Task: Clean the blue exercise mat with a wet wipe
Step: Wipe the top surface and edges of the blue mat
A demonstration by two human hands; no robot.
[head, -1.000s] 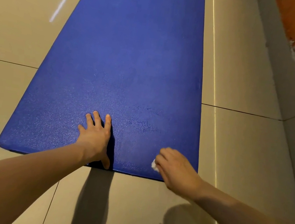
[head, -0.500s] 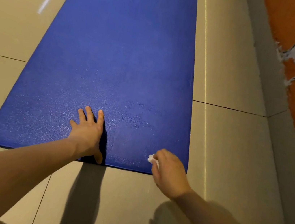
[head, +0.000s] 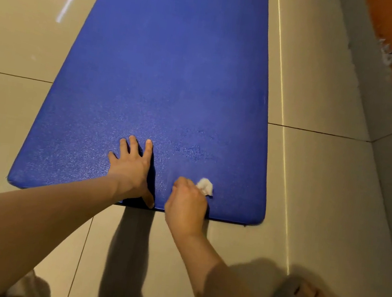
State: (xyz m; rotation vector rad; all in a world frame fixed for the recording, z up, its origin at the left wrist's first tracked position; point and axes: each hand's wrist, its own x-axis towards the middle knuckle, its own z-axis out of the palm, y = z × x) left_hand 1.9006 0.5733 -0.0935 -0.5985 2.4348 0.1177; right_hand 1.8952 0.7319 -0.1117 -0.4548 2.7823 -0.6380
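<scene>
A blue exercise mat (head: 175, 70) lies flat on the tiled floor (head: 6, 109), running toward 12 o'clock. The left hand (head: 133, 172), fingers spread, pins its near end; at its 4 o'clock the right hand (head: 187, 205), pinching a wadded wet wipe (head: 205, 186) against the mat, has slid inward from the near right corner within the last second. The near strip looks underway; the far length likely remains.

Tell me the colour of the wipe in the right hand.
White; the wipe, bunched in the right hand, shows best in the head view.
</scene>
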